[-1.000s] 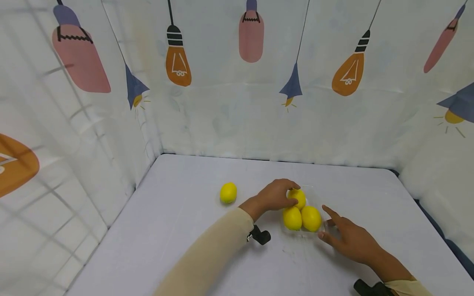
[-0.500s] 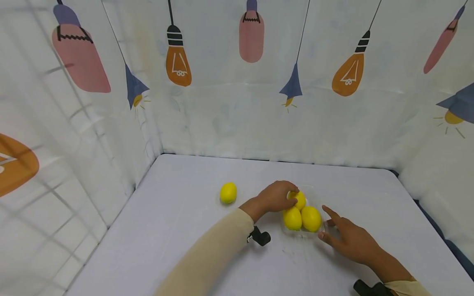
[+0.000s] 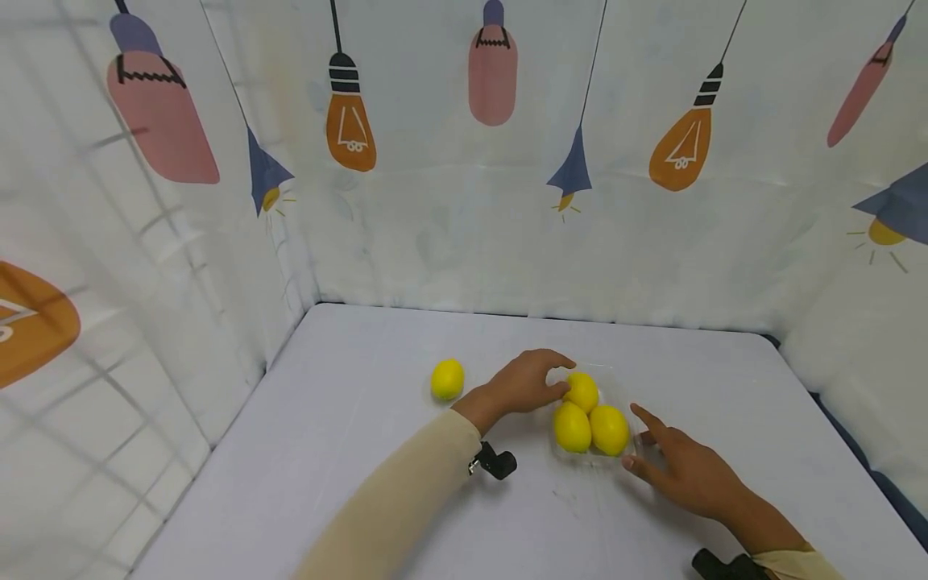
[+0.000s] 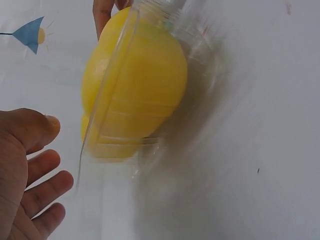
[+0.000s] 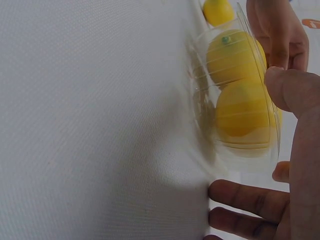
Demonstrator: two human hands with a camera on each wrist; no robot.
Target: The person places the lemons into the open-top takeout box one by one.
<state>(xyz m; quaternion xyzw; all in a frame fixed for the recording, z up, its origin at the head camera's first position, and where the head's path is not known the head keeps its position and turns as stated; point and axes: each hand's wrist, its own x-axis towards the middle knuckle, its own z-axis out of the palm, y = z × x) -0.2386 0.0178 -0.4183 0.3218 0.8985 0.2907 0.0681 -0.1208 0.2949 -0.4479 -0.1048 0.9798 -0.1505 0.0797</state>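
Three yellow lemons sit together in a clear plastic tray: a back lemon [image 3: 582, 392], a front left lemon [image 3: 572, 427] and a front right lemon [image 3: 609, 429]. The tray's thin wall [image 5: 270, 115] rises beside them in the right wrist view. My left hand [image 3: 525, 380] is at the tray's back left, fingers spread beside the back lemon; in the left wrist view its fingers [image 4: 47, 192] are apart from the tray. At the tray's right side my right hand [image 3: 685, 471] rests with fingers spread, thumb [image 5: 282, 90] close against the rim; whether it touches is unclear.
Another lemon [image 3: 447, 379] lies alone on the white tabletop [image 3: 348, 451], left of the left hand. Behind and beside the table hang white cloth walls [image 3: 449, 234] printed with lamps. A black wrist camera [image 3: 496, 461] is on the left wrist.
My left hand has let go of the back lemon and drawn back slightly to the left. The lemon stays in the tray. My right hand has barely moved.
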